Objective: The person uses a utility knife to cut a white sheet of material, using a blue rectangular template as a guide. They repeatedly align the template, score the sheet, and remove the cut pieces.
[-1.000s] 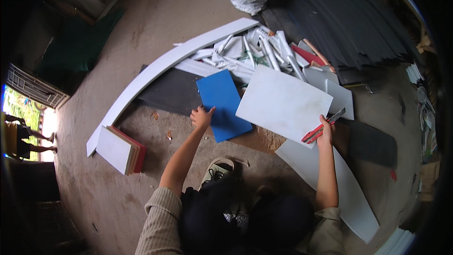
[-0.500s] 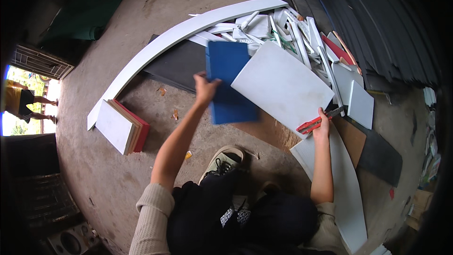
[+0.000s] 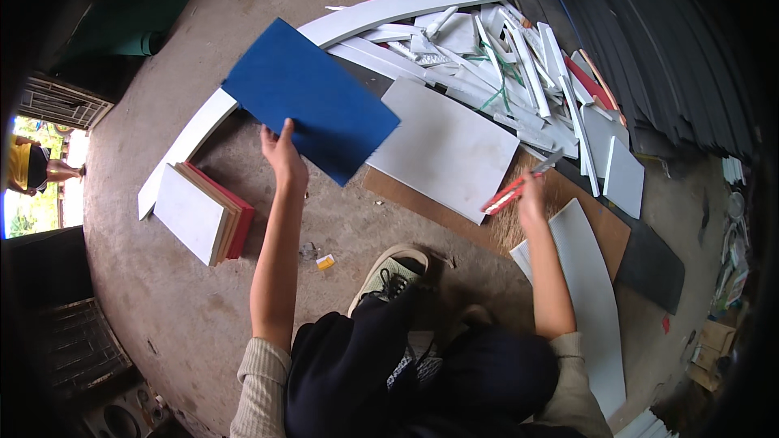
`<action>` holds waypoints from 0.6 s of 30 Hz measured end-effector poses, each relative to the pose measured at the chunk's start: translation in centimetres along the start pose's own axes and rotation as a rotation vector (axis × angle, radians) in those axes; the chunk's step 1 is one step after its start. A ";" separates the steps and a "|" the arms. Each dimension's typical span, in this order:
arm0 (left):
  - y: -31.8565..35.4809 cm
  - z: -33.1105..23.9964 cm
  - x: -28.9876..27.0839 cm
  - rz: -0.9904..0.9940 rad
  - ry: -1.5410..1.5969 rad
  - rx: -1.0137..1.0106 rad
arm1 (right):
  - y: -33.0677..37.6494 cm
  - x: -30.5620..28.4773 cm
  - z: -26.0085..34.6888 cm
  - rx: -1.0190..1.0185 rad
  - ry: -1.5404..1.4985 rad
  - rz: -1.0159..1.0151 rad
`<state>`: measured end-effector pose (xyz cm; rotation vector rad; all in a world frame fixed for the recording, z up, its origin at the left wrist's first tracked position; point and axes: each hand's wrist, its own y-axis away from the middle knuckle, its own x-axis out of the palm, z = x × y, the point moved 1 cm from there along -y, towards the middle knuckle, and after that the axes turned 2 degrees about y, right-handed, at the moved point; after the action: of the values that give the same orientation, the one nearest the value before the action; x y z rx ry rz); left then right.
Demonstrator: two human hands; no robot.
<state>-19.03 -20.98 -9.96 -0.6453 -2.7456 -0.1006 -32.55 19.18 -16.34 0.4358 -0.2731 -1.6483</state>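
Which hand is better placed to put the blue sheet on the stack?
Probably the left hand: it grips the blue sheet and is nearer the stack, while the right hand holds a red cutter by the white board.

No lettering, number or sign can be read; any print on the small yellow-and-white scrap [image 3: 325,263] on the floor [image 3: 187,332], or in the black-and-white patch [image 3: 402,370] between the knees [image 3: 505,380], is too small to tell

Open floor [image 3: 350,223] near shoe [image 3: 384,282], white board [image 3: 442,150] beyond
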 end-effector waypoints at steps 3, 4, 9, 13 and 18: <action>4.0 2.9 2.7 -0.014 0.090 -0.391 | -1.6 -5.6 2.3 0.123 0.145 0.097; 5.5 4.8 3.9 0.001 0.129 -0.517 | -3.6 -8.0 1.2 0.107 0.287 0.131; 14.5 9.5 8.6 -0.069 0.109 -0.761 | -4.5 -8.8 -1.5 -0.417 1.020 -0.274; 15.2 11.0 8.3 -0.060 -0.019 -0.735 | -1.8 -5.0 1.1 -0.545 1.139 -0.205; 16.3 9.7 10.4 -0.015 -0.231 -0.662 | -4.0 -0.1 3.5 -0.750 1.054 0.136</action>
<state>-23.43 -0.66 -15.90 -0.8359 -2.9211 -1.0279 -37.66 19.58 -14.88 0.6132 1.0390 -1.0825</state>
